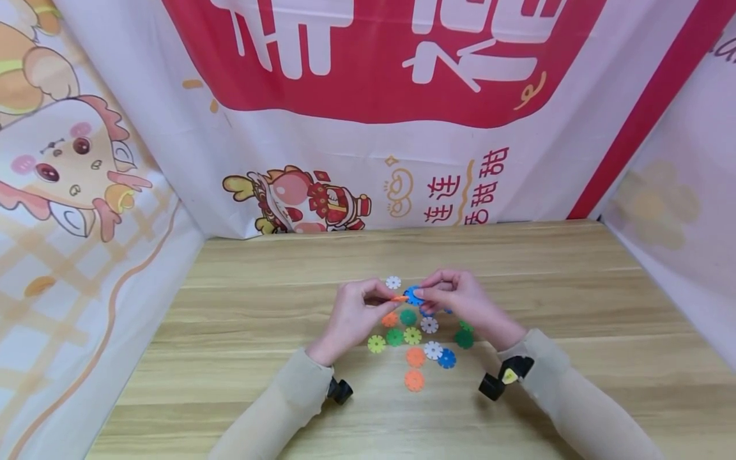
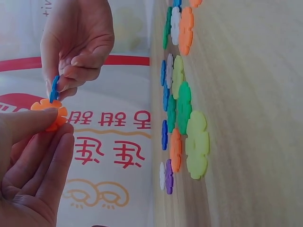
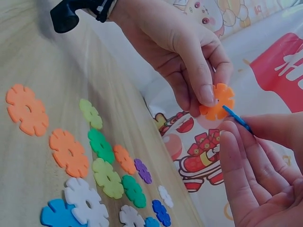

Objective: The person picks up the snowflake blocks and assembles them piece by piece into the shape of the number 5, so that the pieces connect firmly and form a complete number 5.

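My left hand [image 1: 358, 314] pinches an orange snowflake disc [image 3: 220, 101] between thumb and fingers. A blue snowflake disc [image 1: 413, 295] is pinched in my right hand [image 1: 460, 299]. Both discs are held up above the table and meet edge to edge, the blue one turned across the orange one. In the right wrist view the blue disc's edge sits at a notch of the orange disc; how deep it goes, I cannot tell. Below the hands, loose discs lie flat, among them a green disc [image 1: 408, 317] and a white disc [image 1: 429, 325].
Several more discs lie on the wooden table [image 1: 230, 383], including an orange disc [image 1: 414, 381] nearest the front and a dark green disc [image 1: 464, 338] by the right forearm. A purple disc [image 3: 142, 170] shows in the right wrist view. Printed cloth [image 1: 322, 140] hangs behind and at both sides.
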Demonstrator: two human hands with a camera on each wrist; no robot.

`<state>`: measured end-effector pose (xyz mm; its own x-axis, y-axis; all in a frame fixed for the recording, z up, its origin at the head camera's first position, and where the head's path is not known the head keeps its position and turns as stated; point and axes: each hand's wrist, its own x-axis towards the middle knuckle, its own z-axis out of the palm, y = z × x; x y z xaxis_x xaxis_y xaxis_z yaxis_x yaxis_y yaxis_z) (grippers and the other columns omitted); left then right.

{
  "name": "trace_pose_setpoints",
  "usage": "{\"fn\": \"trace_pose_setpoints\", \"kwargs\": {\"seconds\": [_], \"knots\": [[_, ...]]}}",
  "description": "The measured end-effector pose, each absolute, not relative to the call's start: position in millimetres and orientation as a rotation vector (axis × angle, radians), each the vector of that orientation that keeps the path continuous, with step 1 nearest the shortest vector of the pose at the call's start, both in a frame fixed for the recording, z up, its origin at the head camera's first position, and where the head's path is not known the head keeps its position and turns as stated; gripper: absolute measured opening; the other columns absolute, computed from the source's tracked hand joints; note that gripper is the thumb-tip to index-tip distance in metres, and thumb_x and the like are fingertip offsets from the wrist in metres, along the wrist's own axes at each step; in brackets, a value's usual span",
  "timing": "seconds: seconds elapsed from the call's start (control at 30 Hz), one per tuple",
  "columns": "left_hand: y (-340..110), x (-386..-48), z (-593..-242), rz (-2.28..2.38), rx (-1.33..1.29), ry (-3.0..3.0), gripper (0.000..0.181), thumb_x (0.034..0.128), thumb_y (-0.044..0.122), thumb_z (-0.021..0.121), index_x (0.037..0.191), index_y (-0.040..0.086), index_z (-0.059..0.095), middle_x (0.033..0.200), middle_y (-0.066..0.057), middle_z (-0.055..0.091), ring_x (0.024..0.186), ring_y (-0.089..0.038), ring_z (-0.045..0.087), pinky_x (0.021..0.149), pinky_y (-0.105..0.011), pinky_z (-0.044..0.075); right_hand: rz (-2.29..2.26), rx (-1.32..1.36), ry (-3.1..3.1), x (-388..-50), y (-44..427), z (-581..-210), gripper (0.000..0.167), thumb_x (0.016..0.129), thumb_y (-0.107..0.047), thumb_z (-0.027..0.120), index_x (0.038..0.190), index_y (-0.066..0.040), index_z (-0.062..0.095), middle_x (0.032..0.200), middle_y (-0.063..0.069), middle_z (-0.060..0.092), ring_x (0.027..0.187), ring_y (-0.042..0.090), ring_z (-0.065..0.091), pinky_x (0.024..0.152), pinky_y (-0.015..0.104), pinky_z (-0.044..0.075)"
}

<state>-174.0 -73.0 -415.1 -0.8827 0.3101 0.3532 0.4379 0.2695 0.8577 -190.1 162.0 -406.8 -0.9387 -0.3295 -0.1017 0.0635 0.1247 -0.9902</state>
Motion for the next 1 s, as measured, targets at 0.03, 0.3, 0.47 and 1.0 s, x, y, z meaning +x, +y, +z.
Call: {"fn": "trace_pose_setpoints", "kwargs": {"seconds": [0.03, 0.3, 0.47, 1.0], "knots": [[-72.8, -174.0, -415.5, -1.688, -0.717, -2.405, 0.007, 0.0885, 0.005, 0.080, 0.089, 0.011, 0.076, 0.089, 0.004, 0.074, 0.078, -0.008, 0.070, 0.073, -0.028, 0.060, -1.888, -0.260, 2.111, -189.5, 161.4, -407.0, 0.032, 0.094, -0.023, 0.078, 0.109, 0.002, 0.066, 0.097, 0.016, 0.075, 0.093, 0.048, 0.069, 0.083, 0.045, 0.060], [-73.3, -172.7, -418.4, -1.679, -0.769, -2.367, 0.010, 0.0890, 0.000, 0.078, 0.088, 0.010, 0.076, 0.089, -0.003, 0.075, 0.080, -0.010, 0.070, 0.074, -0.029, 0.060, -1.902, -0.218, 2.128, -185.1, 158.0, -406.5, 0.027, 0.095, -0.019, 0.076, 0.108, 0.002, 0.067, 0.096, 0.016, 0.075, 0.091, 0.042, 0.071, 0.081, 0.042, 0.060], [-73.6, -171.6, -420.4, -1.693, -0.810, -2.346, 0.009, 0.0893, 0.000, 0.078, 0.088, 0.009, 0.077, 0.089, -0.004, 0.075, 0.080, -0.012, 0.070, 0.075, -0.031, 0.060, -1.910, -0.194, 2.120, -182.3, 156.9, -407.5, 0.024, 0.095, -0.016, 0.076, 0.107, 0.002, 0.067, 0.096, 0.017, 0.074, 0.088, 0.038, 0.071, 0.080, 0.039, 0.060], [-73.2, -174.2, -417.2, -1.710, -0.741, -2.406, 0.006, 0.0892, 0.005, 0.080, 0.089, 0.010, 0.076, 0.088, 0.006, 0.073, 0.077, -0.010, 0.070, 0.070, -0.029, 0.060, -1.907, -0.256, 2.102, -186.3, 157.5, -409.9, 0.029, 0.096, -0.019, 0.074, 0.113, 0.003, 0.064, 0.098, 0.016, 0.073, 0.088, 0.033, 0.071, 0.086, 0.048, 0.058]]}}
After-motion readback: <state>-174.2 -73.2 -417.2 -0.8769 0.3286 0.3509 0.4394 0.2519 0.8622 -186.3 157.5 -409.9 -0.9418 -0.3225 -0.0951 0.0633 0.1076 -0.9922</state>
